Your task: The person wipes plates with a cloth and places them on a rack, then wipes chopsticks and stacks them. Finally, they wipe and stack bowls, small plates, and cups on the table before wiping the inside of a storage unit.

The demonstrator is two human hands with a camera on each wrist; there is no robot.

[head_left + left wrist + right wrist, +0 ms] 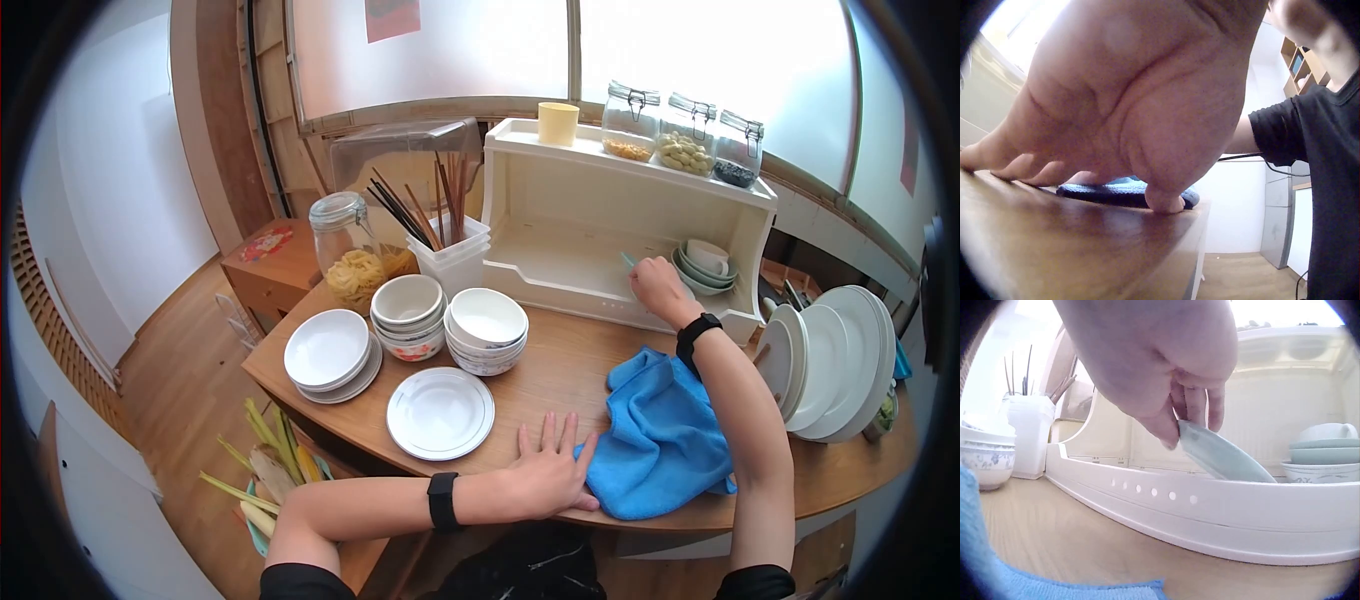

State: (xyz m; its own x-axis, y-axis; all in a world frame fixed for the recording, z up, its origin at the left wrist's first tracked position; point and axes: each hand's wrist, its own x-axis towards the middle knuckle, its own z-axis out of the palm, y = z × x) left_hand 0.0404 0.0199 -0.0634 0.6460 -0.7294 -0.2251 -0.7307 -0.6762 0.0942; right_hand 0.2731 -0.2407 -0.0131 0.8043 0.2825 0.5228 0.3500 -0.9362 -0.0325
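My right hand (662, 290) reaches over the front lip of the white shelf unit (560, 290). Between thumb and fingers it pinches the edge of a pale green dish (1225, 455), which is tilted, its lower side hidden behind the lip. In the head view only a sliver of that dish shows past the hand. To its right, inside the unit, a white cup (706, 258) sits on stacked green bowls (700, 283). My left hand (548, 478) rests on the tabletop near the front edge, fingers spread, beside a crumpled blue cloth (660, 440).
Left of the cloth stand plates (440, 412), stacked bowls (487, 330) and a white holder (452, 262) of chopsticks. Large white plates (835, 350) stand upright at the right. Glass jars (686, 135) and a yellow cup (557, 124) top the unit.
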